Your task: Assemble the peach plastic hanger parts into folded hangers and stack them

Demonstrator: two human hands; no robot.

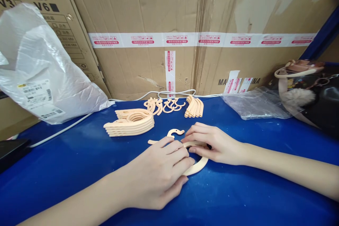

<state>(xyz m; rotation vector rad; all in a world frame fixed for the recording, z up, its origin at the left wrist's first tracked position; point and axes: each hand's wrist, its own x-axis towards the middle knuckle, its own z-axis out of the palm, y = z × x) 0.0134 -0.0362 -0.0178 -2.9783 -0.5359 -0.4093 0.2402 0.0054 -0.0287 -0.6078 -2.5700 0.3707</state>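
Note:
A beige plastic folding hanger [199,166] with a curved body lies on the blue table in front of me. Its hook [177,132] points away from me, and one arm end [152,142] sticks out at the left. My left hand [161,171] covers much of the hanger, its fingers curled over the left side. At the upper right of the curve, my right hand [212,143] pinches the hanger between thumb and fingers. Both hands hide the joints between the parts.
Beyond lie a stack of hanger bodies [129,125], several loose hooks [172,105] and a bundle of arm pieces [194,107]. A white plastic bag [50,67] leans at left. Clear plastic [256,104] and a black bag [317,102] sit at right. Cardboard [148,67] stands behind.

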